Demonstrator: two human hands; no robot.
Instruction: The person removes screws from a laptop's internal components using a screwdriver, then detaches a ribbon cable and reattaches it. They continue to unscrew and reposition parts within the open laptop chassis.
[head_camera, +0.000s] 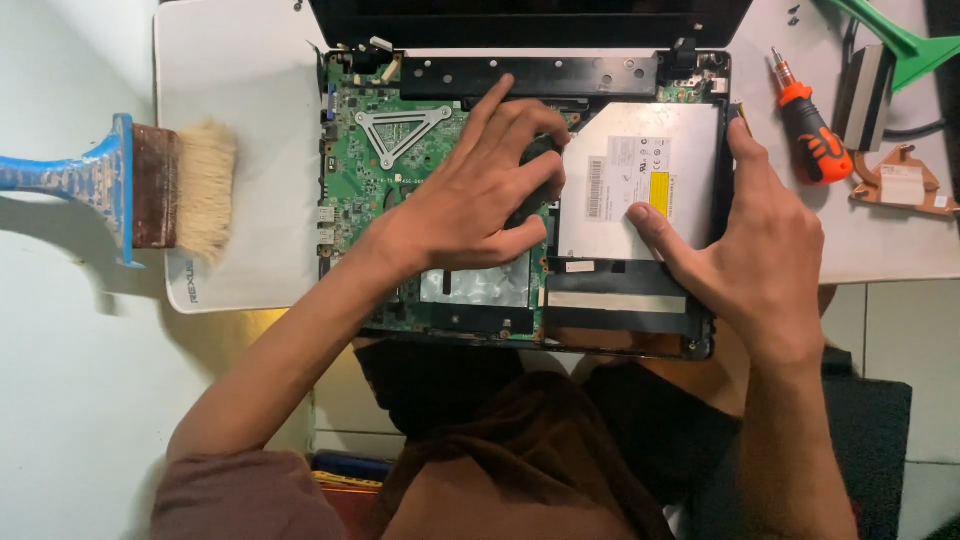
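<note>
Drive (640, 180) under right hand (760, 260), seemingly ungripped.

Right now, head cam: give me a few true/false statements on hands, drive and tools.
1. The right hand rests on the silver optical drive. True.
2. The left hand holds the screwdriver. False: the orange screwdriver lies untouched to the right of the laptop; the left hand is on the green motherboard.
3. A blue-handled brush lies left of the laptop. True.
4. The optical drive sits on the left side of the chassis. False: it is on the right side.
</note>
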